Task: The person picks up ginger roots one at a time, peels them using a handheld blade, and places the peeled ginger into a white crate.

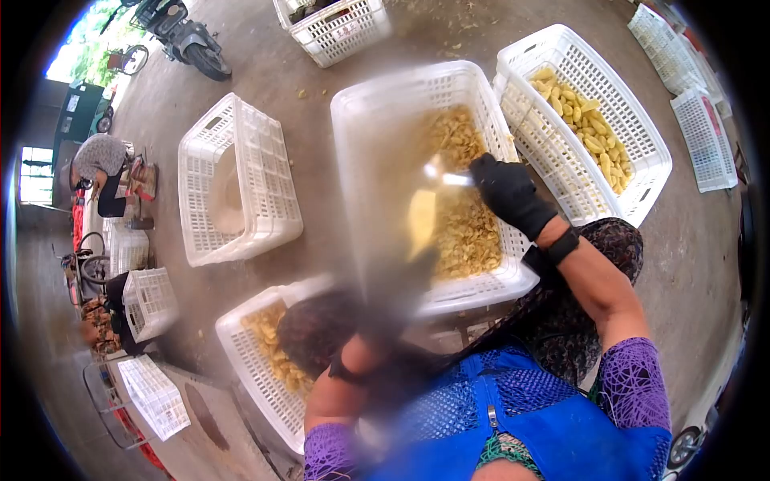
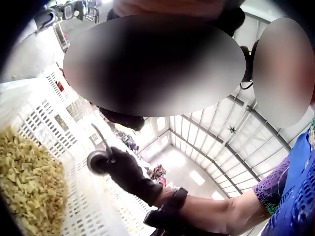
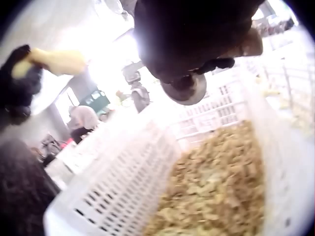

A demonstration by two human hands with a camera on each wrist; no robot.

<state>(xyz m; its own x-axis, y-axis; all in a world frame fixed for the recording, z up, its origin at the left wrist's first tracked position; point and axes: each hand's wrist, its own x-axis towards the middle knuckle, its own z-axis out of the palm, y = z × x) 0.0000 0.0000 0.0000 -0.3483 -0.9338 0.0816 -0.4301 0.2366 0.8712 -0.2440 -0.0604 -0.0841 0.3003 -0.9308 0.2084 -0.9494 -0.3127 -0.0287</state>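
In the head view, the left hand is blurred by a smear and holds a long yellow piece above the middle crate. The right wrist view shows the gloved left hand with its fingers around the yellow piece. The black-gloved right hand grips a metal tool near the crate's right side. The tool's round metal end projects from the right hand in the left wrist view. Pale yellow-brown shavings lie in the crate.
A white crate of yellow pieces touches the middle crate's right side; another stands lower left. Farther left is a crate with a pale round thing inside. Behind are a crate, a motorbike and a bent-over person.
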